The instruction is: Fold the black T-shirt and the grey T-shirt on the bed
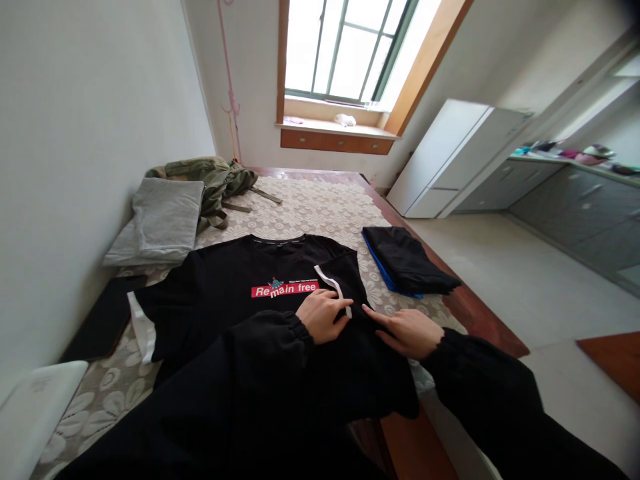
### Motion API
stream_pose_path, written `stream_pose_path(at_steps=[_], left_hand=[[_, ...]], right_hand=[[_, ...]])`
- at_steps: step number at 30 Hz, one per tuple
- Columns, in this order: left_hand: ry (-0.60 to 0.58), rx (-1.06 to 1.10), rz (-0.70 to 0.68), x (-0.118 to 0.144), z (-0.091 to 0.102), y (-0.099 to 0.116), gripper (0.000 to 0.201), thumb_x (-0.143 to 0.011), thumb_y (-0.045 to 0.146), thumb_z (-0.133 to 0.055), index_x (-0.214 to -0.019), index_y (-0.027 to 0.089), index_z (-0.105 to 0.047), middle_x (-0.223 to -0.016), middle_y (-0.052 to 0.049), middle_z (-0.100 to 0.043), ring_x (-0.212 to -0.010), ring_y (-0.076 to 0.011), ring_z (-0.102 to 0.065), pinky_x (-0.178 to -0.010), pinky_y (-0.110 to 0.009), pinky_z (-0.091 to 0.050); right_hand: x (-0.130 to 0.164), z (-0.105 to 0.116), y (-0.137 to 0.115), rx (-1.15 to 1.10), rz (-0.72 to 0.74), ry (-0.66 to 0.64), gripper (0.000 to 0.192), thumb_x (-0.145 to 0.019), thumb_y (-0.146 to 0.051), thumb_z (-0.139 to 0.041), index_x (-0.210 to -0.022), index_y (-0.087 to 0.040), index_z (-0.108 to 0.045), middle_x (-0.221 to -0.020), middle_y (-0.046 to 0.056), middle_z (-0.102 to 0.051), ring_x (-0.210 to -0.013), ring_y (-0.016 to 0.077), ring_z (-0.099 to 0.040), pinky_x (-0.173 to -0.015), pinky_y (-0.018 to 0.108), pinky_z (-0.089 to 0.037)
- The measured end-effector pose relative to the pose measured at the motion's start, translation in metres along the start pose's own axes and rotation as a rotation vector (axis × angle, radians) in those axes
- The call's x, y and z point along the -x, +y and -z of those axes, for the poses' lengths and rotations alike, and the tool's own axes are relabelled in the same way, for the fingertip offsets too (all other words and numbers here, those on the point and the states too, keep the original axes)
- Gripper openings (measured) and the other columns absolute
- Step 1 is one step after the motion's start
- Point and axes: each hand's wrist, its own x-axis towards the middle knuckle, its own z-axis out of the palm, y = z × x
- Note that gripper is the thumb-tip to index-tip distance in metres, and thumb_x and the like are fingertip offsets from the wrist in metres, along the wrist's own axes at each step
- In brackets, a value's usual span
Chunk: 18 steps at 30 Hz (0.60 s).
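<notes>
A black T-shirt (225, 267) with a red "Remain free" print lies spread face up, its neckline away from me. The sleeve on the right is folded inward over the chest, showing its white cuff trim (327, 275). My left hand (323, 317) rests on that cuff, the index finger and thumb apart on either side of the trim's lower end. Beside it, my right hand (407, 331) touches the shirt's side with the index finger stretched out and the other fingers partly bent. The other sleeve, with a white cuff (141, 327), reaches out to the left.
A lace-patterned cloth (320, 200) covers the wooden table. Folded black and blue clothes (405, 260) lie on the right. Folded grey clothing (167, 217), a green backpack (215, 183), a dark flat object (103, 320) and a white object (43, 407) line the left wall.
</notes>
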Motion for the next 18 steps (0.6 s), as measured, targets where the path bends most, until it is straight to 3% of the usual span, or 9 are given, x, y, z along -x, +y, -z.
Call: stream_pose_path(at_steps=[3,6,9,11,15,18], left_hand=[[-0.040,-0.051,-0.068,0.001,0.003,0.000,0.044,-0.093,0.038,-0.063,-0.134,0.023,-0.064,-0.119,-0.009,-0.073,-0.114,-0.0279,-0.064,-0.098,-0.043,-0.049],[-0.053,-0.162,-0.120,0.002,0.004,0.001,0.046,-0.094,0.042,-0.064,-0.137,0.025,-0.061,-0.118,-0.009,-0.071,-0.107,-0.0272,-0.062,-0.089,-0.042,-0.048],[-0.049,-0.280,-0.147,0.002,0.002,0.003,0.036,-0.100,0.038,-0.056,-0.134,0.026,-0.062,-0.109,-0.008,-0.070,-0.099,-0.0253,-0.061,-0.081,-0.039,-0.046],[-0.048,-0.343,-0.170,0.001,0.000,0.005,0.027,-0.103,0.034,-0.051,-0.122,0.024,-0.066,-0.103,-0.007,-0.070,-0.096,-0.0249,-0.061,-0.077,-0.039,-0.044],[-0.014,-0.419,-0.216,-0.003,-0.005,0.006,0.029,-0.107,0.030,-0.043,-0.097,0.020,-0.068,-0.103,-0.009,-0.069,-0.099,-0.0256,-0.060,-0.076,-0.040,-0.044],[0.008,-0.394,-0.252,-0.004,-0.006,0.004,0.029,-0.107,0.030,-0.042,-0.100,0.018,-0.067,-0.110,-0.009,-0.069,-0.107,-0.0259,-0.060,-0.085,-0.041,-0.046]], right_hand=[[-0.034,0.028,0.013,-0.165,-0.001,0.101,0.033,-0.100,-0.039,-0.049,-0.118,-0.030,-0.076,-0.090,0.007,-0.080,-0.082,0.0259,-0.075,-0.074,0.034,-0.054],[-0.088,0.036,0.022,-0.276,-0.049,0.265,0.041,-0.103,-0.033,-0.042,-0.132,-0.025,-0.069,-0.122,0.010,-0.075,-0.107,0.0254,-0.072,-0.095,0.038,-0.054],[-0.134,0.015,0.022,-0.295,-0.057,0.287,0.051,-0.099,-0.030,-0.044,-0.147,-0.018,-0.056,-0.150,0.015,-0.058,-0.137,0.0274,-0.055,-0.114,0.043,-0.045],[-0.151,-0.007,0.017,-0.288,-0.057,0.270,0.054,-0.100,-0.031,-0.044,-0.153,-0.022,-0.049,-0.161,0.011,-0.047,-0.150,0.0285,-0.039,-0.122,0.049,-0.035],[-0.156,-0.037,0.012,-0.206,-0.133,0.273,0.057,-0.105,-0.038,-0.036,-0.161,-0.032,-0.036,-0.169,0.002,-0.034,-0.158,0.0323,-0.020,-0.125,0.062,-0.021],[-0.155,-0.041,0.013,-0.150,-0.182,0.275,0.059,-0.105,-0.042,-0.036,-0.163,-0.034,-0.031,-0.170,0.001,-0.029,-0.158,0.0361,-0.015,-0.124,0.066,-0.018]])
